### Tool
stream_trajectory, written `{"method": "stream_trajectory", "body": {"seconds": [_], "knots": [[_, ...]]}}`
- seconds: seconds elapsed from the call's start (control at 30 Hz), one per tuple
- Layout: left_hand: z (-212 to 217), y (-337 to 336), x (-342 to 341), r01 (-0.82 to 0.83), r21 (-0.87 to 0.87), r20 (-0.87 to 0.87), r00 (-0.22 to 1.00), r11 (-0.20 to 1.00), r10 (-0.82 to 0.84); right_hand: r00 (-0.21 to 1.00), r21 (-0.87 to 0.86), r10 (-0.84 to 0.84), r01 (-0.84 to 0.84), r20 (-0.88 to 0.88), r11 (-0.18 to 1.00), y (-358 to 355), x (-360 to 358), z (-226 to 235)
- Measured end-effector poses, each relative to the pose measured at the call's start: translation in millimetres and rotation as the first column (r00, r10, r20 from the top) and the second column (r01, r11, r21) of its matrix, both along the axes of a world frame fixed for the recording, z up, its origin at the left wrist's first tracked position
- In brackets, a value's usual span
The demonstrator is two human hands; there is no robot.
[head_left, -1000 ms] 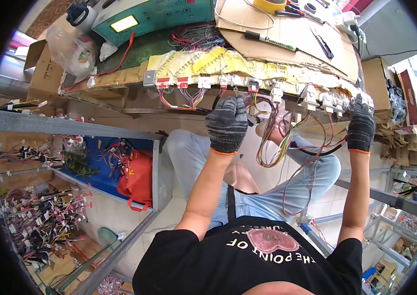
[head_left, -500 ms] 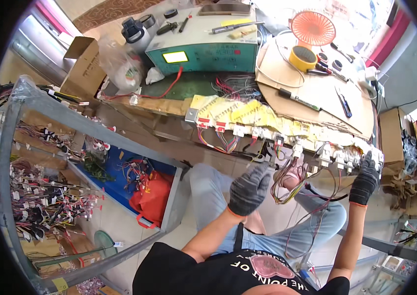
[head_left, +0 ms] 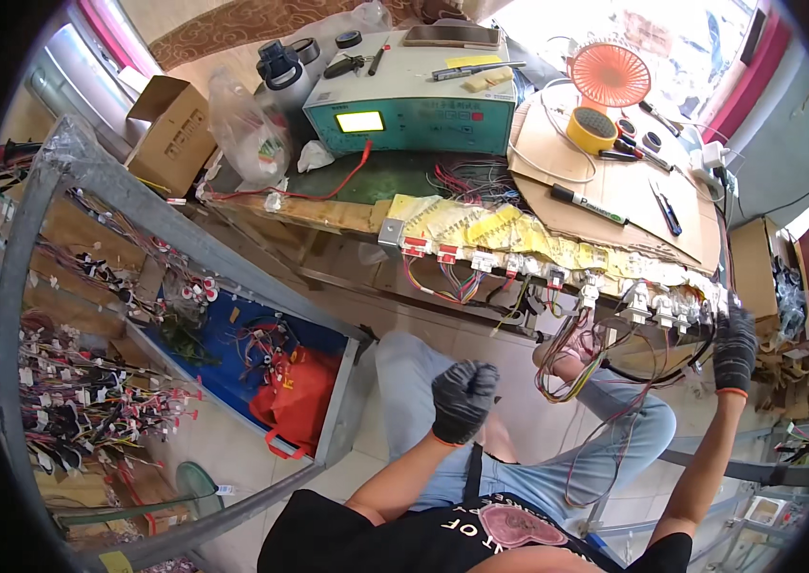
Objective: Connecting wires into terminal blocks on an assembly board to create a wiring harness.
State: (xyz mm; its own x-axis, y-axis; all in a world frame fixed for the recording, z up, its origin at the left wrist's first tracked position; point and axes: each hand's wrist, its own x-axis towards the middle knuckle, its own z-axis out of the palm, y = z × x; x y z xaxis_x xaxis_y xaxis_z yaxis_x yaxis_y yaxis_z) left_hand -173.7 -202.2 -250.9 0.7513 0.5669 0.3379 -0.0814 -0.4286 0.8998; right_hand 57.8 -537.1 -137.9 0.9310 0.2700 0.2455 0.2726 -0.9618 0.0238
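Two hands are seen, both in dark striped gloves. The left hand point(head_left: 466, 401) is curled into a fist, below and apart from the connector strip point(head_left: 504, 229); whether anything is held inside cannot be told. The right hand point(head_left: 735, 351) is placed at the strip's right end, fingers upward; its grip cannot be made out. One looped wire bundle point(head_left: 571, 336) is hung from the strip, right of its middle, between the hands. Two red connectors point(head_left: 414, 246) are set near the strip's left end; the white ones are too crowded to be counted. Behind the strip are placed one teal instrument point(head_left: 404, 126), one orange fan point(head_left: 610, 73), one yellow tape roll point(head_left: 591, 130) and one black marker point(head_left: 588, 204).

Below and left of the strip, one blue bin point(head_left: 226, 377) is filled with one red bag point(head_left: 299, 396), tangled wires point(head_left: 266, 346) and something green and leafy. Right of the strip, dark plastic-wrapped items point(head_left: 791, 307) are held in one cardboard box point(head_left: 753, 263).
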Motion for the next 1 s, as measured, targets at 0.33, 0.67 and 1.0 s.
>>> {"method": "stream_trajectory", "body": {"seconds": [0.33,0.67,1.0], "knots": [[-44,49,55,0.046,-0.935,0.174,0.924,0.352,0.341,0.952,0.735,0.305,-0.182,-0.036,0.653,113,-127,-45],[-16,61,80,0.332,-0.943,0.332,0.943,-0.012,0.032,0.632,0.850,0.580,0.286,-0.514,0.442,227,-199,-77],[-26,61,95,0.240,-0.966,0.246,0.968,0.097,0.055,0.628,0.843,0.563,0.368,-0.537,0.393,231,-188,-72]]}}
